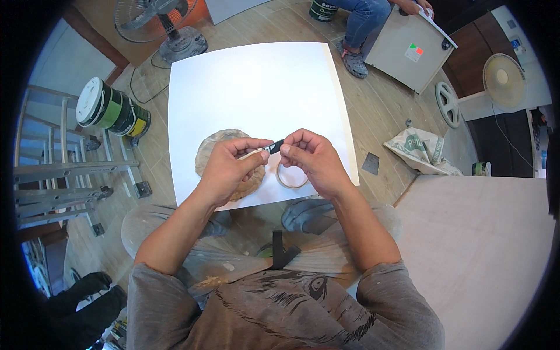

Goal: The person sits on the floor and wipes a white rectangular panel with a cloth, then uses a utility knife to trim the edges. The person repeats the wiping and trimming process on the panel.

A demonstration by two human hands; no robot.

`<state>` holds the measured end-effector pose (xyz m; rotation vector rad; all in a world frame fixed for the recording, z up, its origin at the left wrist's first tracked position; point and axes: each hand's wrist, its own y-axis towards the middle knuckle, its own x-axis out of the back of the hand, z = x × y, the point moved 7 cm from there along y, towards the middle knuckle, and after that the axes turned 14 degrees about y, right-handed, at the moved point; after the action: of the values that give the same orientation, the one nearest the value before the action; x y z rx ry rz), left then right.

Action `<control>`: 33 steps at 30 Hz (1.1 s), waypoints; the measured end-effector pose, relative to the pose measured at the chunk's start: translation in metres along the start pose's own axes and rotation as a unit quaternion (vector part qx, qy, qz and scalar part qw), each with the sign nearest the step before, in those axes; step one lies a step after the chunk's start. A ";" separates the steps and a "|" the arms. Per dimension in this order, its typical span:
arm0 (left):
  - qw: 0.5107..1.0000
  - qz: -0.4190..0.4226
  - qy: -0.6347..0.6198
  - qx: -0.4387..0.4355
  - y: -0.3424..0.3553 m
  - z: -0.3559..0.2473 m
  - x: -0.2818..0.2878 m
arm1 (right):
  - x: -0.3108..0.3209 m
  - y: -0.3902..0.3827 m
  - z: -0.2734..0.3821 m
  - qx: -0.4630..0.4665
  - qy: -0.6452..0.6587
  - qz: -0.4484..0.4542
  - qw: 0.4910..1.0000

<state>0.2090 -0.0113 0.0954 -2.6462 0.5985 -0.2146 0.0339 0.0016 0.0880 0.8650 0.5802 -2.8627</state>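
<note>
My left hand [230,166] and my right hand [315,160] meet over the near part of a large white board [251,87]. Between their fingertips is a slim pen-like thing with a black end [274,146]; its exact kind is too small to make out. The left fingers pinch its pale part, and the right thumb and fingers pinch the black end. Under my left hand lies a round, flat brownish bundle [219,140], partly hidden. A tape roll [291,185] lies flat on the board below my right hand, its upper part covered by the fingers.
A ladder [87,171] and a lidded paint bucket [114,108] stand at left. A standing fan [181,44] is beyond the board. Far right, another person's foot [353,61] is beside a grey panel [408,52]. A white sack [423,149] and pale sheet [472,233] lie at right.
</note>
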 end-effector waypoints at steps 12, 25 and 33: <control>0.999 -0.019 -0.015 -0.021 0.004 0.003 0.003 | 0.000 0.000 0.002 0.016 -0.025 -0.002 1.000; 0.997 -0.020 -0.020 -0.076 0.000 -0.007 0.000 | -0.001 -0.001 0.014 0.062 -0.041 0.004 0.997; 0.995 -0.039 0.005 -0.093 -0.005 -0.018 0.002 | 0.001 -0.001 0.015 0.061 -0.021 -0.002 0.998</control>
<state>0.2083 -0.0143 0.1137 -2.8523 0.5438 -0.2041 0.0250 -0.0032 0.0994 0.8172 0.4070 -2.9377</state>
